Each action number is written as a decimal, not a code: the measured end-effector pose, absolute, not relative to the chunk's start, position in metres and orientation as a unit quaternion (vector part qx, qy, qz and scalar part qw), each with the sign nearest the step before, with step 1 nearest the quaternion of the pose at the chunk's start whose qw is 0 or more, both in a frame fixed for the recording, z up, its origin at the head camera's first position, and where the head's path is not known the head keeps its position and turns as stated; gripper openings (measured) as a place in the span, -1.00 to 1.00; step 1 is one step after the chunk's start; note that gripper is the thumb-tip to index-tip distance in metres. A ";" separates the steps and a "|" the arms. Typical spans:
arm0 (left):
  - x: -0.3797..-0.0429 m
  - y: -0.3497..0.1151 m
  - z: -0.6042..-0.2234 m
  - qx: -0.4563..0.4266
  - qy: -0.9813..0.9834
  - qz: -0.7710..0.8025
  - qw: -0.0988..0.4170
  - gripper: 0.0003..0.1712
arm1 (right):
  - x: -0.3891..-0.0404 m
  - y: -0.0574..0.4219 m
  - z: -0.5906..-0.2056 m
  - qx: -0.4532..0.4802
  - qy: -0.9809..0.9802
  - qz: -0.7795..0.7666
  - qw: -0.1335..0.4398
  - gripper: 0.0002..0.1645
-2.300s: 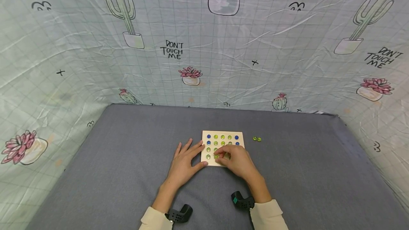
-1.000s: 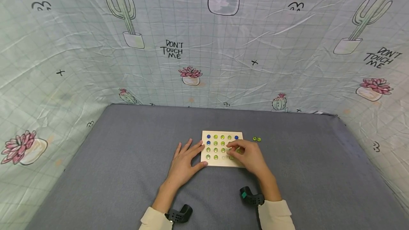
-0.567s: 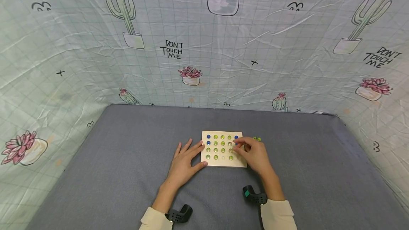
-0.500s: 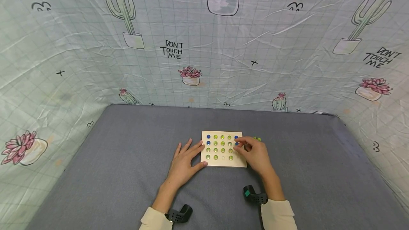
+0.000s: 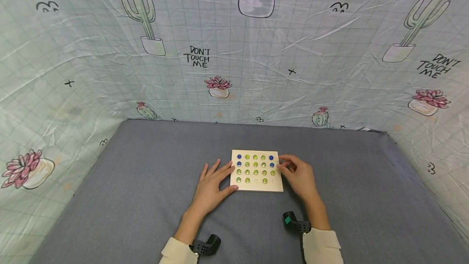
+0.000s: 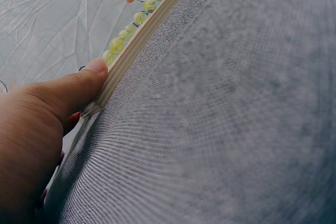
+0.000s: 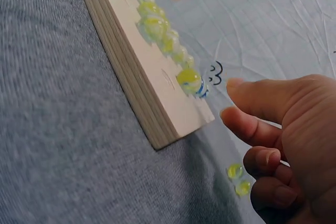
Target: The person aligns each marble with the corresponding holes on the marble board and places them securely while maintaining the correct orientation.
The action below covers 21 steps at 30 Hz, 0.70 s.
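A pale wooden board point(image 5: 251, 187) lies on the cloth, set with rows of yellow-green marbles point(image 5: 255, 172) and a few blue ones point(image 5: 271, 157) at its upper corners. Two hollows in the row nearest me hold no marble. My left hand point(image 5: 208, 192) rests flat with fingers spread, thumb and index finger touching the board's left edge. My right hand point(image 5: 301, 177) is just beyond the right edge, fingers loosely bent. A gap shows between thumb and index fingertip in the right wrist view, with nothing in it.
Two loose yellow-green marbles point(image 7: 239, 179) lie on the cloth to the right of the board; in the head view my right hand hides them. Grey cloth point(image 5: 154, 166) covers the table. A printed cactus curtain point(image 5: 234, 52) hangs around the back and sides.
My right hand has moved right, from over the board's near row across the marbles and off past its right edge, uncovering the right-hand columns. The left hand and board have stayed put.
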<state>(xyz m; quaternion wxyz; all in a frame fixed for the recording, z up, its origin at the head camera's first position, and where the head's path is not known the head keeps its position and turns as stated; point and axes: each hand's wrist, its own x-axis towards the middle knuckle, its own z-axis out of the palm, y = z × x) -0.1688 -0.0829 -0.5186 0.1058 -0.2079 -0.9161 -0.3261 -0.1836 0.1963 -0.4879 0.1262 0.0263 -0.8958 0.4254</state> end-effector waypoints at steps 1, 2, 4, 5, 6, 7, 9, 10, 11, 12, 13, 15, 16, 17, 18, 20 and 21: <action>-0.169 -0.083 -0.518 -0.208 -0.916 -0.326 0.105 -0.26 | -0.184 0.197 -0.488 0.022 -0.896 0.424 0.127 -0.70; -0.169 -0.083 -0.518 -0.208 -0.916 -0.327 0.104 -0.26 | -0.184 0.198 -0.489 0.017 -0.897 0.424 0.128 -0.69; -0.169 -0.083 -0.518 -0.210 -0.916 -0.326 0.105 -0.26 | -0.183 0.200 -0.489 0.010 -0.896 0.424 0.128 -0.68; -0.169 -0.083 -0.518 -0.210 -0.916 -0.325 0.105 -0.26 | -0.183 0.201 -0.490 0.008 -0.896 0.425 0.127 -0.67; -0.169 -0.083 -0.517 -0.210 -0.916 -0.325 0.105 -0.26 | -0.183 0.202 -0.489 0.005 -0.896 0.425 0.126 -0.66; -0.169 -0.083 -0.517 -0.210 -0.916 -0.325 0.106 -0.26 | -0.183 0.203 -0.490 0.001 -0.897 0.425 0.124 -0.64; -0.169 -0.083 -0.517 -0.209 -0.916 -0.324 0.106 -0.26 | -0.183 0.205 -0.490 -0.007 -0.896 0.427 0.120 -0.62; -0.169 -0.083 -0.517 -0.210 -0.917 -0.323 0.107 -0.26 | -0.183 0.206 -0.490 -0.011 -0.897 0.426 0.119 -0.61; -0.169 -0.083 -0.517 -0.209 -0.917 -0.324 0.106 -0.26 | -0.183 0.207 -0.491 -0.014 -0.898 0.424 0.118 -0.59; -0.169 -0.083 -0.518 -0.208 -0.917 -0.324 0.106 -0.26 | -0.183 0.208 -0.491 -0.018 -0.898 0.423 0.117 -0.58; -0.169 -0.083 -0.518 -0.208 -0.917 -0.324 0.106 -0.26 | -0.184 0.208 -0.492 -0.021 -0.899 0.421 0.116 -0.57; -0.169 -0.083 -0.518 -0.209 -0.916 -0.325 0.107 -0.26 | -0.184 0.210 -0.493 -0.028 -0.901 0.417 0.113 -0.54; -0.169 -0.083 -0.518 -0.209 -0.916 -0.325 0.107 -0.26 | -0.184 0.210 -0.494 -0.030 -0.902 0.415 0.113 -0.53; -0.169 -0.083 -0.518 -0.209 -0.916 -0.325 0.106 -0.26 | -0.184 0.211 -0.494 -0.032 -0.903 0.413 0.112 -0.53; -0.169 -0.083 -0.518 -0.209 -0.916 -0.325 0.106 -0.26 | -0.185 0.212 -0.495 -0.034 -0.904 0.412 0.111 -0.52; -0.169 -0.083 -0.518 -0.208 -0.916 -0.325 0.105 -0.26 | -0.185 0.213 -0.495 -0.037 -0.905 0.409 0.109 -0.51; -0.169 -0.083 -0.518 -0.208 -0.917 -0.325 0.105 -0.26 | -0.185 0.213 -0.495 -0.039 -0.906 0.408 0.107 -0.51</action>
